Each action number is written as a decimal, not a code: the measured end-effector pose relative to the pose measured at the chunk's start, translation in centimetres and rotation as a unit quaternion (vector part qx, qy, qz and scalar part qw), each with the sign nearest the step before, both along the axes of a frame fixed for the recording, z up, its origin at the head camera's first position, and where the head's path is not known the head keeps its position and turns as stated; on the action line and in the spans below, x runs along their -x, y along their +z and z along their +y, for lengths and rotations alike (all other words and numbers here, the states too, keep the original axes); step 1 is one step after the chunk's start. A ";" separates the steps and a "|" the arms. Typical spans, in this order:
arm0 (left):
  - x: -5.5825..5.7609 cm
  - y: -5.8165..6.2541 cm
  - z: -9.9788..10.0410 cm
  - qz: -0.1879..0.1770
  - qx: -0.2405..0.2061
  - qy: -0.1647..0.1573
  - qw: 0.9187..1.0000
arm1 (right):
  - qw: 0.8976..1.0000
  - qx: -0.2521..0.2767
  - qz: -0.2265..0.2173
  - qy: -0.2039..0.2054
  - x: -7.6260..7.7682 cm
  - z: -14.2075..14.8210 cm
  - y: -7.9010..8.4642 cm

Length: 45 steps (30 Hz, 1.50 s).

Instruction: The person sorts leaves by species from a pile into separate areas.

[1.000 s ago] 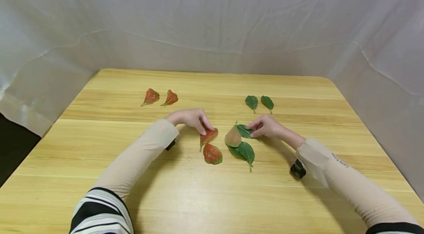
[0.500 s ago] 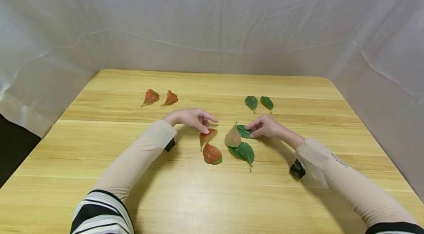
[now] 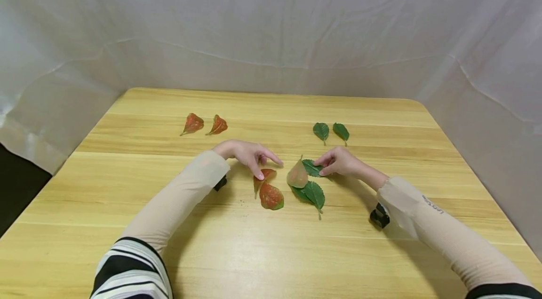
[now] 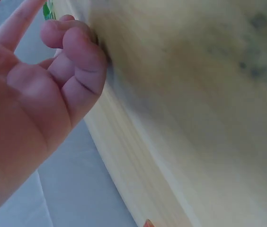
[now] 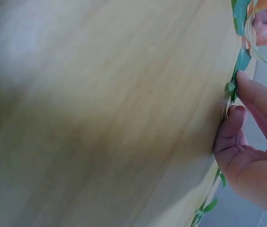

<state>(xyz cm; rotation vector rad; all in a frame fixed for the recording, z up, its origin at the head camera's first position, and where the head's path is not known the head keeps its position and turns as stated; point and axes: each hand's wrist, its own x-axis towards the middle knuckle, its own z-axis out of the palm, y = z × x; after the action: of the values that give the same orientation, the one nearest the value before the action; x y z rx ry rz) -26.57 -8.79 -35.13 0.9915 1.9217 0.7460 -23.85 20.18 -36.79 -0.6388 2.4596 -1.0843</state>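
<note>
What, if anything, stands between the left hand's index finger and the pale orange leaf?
Nothing visible: in the head view, only wooden tabletop separates the left hand at its index fingertip from the pale orange leaf. A red leaf lies at its thumb.

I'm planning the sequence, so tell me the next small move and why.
Probably close the left grip on the upper central red leaf: its thumb appears to touch that leaf, while its index finger is stretched out beyond it, so the leaf looks unpinched.
</note>
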 end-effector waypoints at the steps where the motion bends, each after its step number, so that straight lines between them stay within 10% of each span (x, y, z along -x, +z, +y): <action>1: 0.0 0.1 0.1 0.002 0.008 -0.009 1.000 | 1.000 0.000 0.000 0.000 0.0 0.0 0.0; 7: 0.0 0.5 0.6 0.012 0.044 -0.047 0.998 | 1.000 0.002 0.002 0.003 0.0 0.0 0.1; 20: 0.0 0.2 -0.1 -0.052 -0.001 -0.005 0.999 | 1.000 0.000 0.001 0.001 0.0 0.1 0.1; 29: 0.0 0.6 -1.0 -0.024 0.046 0.019 0.998 | 1.000 0.001 0.002 0.002 0.0 0.0 0.1; 39: 0.6 0.5 -3.0 -0.066 -0.038 -0.018 0.997 | 1.000 -0.002 -0.003 -0.003 -0.1 0.0 0.2; 45: 0.9 0.9 -4.2 -0.108 -0.100 0.027 0.989 | 1.000 -0.004 -0.004 -0.004 0.0 0.0 0.2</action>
<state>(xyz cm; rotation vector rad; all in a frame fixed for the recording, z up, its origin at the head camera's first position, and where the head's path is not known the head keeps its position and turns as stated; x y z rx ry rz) -27.49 -12.97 -34.21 0.9389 1.7148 1.0507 -23.84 20.17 -36.61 -0.6212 2.4596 -1.0763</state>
